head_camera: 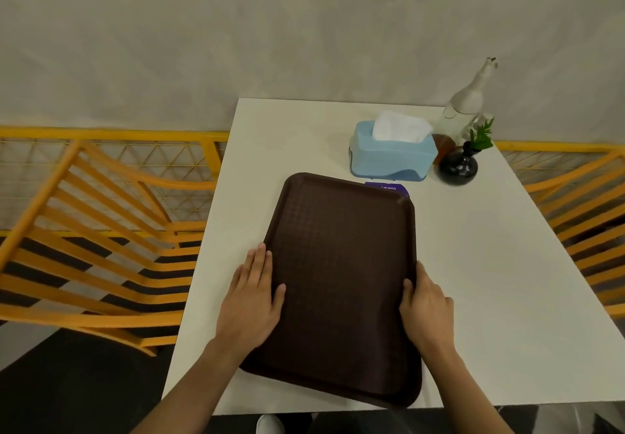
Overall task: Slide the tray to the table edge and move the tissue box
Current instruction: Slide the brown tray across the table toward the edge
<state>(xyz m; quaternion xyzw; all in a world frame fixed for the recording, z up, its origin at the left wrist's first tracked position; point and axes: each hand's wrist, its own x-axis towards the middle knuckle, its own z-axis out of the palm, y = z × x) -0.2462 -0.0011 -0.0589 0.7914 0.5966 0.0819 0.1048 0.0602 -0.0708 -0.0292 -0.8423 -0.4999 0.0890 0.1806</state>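
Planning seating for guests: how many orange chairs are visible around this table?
2. One orange slatted chair stands left of the white table; another is at the right edge, mostly cropped. More may sit outside the view.

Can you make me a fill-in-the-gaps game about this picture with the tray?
1. Both hands, the left hand and the right hand, rest on the long sides of the dark ____ plastic tray.
2. White tissue sticks out of the top of the light ____ tissue box.
3. The round black vase holds a small ____ sprig.

Missing words: brown; blue; green
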